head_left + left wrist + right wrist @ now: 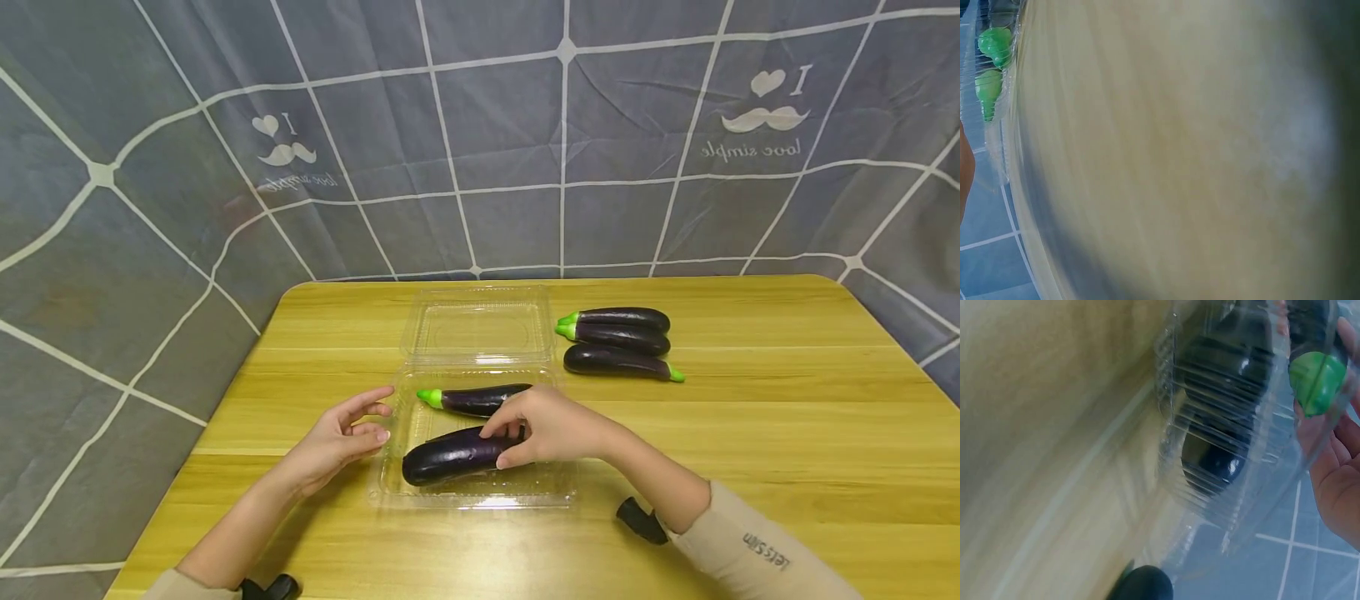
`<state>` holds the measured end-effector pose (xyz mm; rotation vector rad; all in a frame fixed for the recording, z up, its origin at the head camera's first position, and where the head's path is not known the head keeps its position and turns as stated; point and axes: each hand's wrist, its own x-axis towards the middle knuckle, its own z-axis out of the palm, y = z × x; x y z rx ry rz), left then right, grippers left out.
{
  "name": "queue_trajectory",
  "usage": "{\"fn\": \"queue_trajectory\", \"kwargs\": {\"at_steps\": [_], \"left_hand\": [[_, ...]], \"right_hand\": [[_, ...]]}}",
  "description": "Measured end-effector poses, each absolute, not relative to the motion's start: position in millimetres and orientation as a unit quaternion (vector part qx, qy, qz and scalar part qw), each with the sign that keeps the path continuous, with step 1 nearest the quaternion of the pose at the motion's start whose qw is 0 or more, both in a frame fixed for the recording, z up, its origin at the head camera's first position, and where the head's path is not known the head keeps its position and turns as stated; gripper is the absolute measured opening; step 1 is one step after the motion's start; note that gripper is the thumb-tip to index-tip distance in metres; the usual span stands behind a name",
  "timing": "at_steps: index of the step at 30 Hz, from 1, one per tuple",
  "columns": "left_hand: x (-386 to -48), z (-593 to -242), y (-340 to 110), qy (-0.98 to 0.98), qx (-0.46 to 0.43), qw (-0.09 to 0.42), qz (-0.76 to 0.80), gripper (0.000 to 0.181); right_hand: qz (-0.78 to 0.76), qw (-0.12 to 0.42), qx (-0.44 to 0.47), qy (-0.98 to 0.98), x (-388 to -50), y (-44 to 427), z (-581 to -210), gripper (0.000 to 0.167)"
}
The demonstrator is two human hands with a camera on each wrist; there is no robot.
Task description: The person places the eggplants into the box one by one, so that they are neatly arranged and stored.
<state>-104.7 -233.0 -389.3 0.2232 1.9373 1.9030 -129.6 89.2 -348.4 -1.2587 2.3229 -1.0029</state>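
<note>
My right hand (551,427) grips a dark purple eggplant (446,458) near its stem end, over the front part of a clear plastic box (487,502). In the right wrist view its green stem (1317,381) pokes out beside the palm, above the box rim. Another eggplant (480,400) lies inside the box towards the back, stem to the left. Two green stems (989,87) show through the box wall in the left wrist view. Beside the box's left edge, my left hand (330,450) holds nothing, its fingers loosely bent.
The box's clear lid (480,325) lies folded back behind it. Three more eggplants (618,360) lie together on the wooden table (750,417), right of the lid. A grey checked curtain (510,167) stands behind the table. Dark wrist mounts (641,521) sit under both forearms.
</note>
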Motion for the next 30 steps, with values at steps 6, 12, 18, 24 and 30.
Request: {"fn": "queue_trajectory", "kwargs": {"at_steps": [6, 12, 18, 24, 30], "left_hand": [[-105.6, -389.2, -232.4, 0.699, 0.082, 0.206, 0.680, 0.067], [-105.6, -388.7, -231.8, 0.697, 0.082, 0.207, 0.681, 0.068], [-104.4, -392.1, -231.7, 0.698, 0.081, 0.205, 0.682, 0.068], [-104.4, -396.6, -231.8, 0.698, 0.085, 0.200, 0.682, 0.068], [-104.4, -397.1, -231.8, 0.698, 0.085, 0.199, 0.683, 0.069]], "right_hand": [[-0.339, 0.139, -0.457, 0.810, -127.8, 86.7, -352.7, 0.027], [-0.335, 0.131, -0.461, 0.811, -126.0, 84.1, -356.4, 0.027], [-0.335, 0.130, -0.455, 0.815, -123.8, 81.7, -364.3, 0.028], [-0.342, 0.128, -0.453, 0.813, -123.0, 80.7, -370.8, 0.026], [-0.357, 0.136, -0.452, 0.806, -123.6, 82.2, -372.2, 0.023]]}}
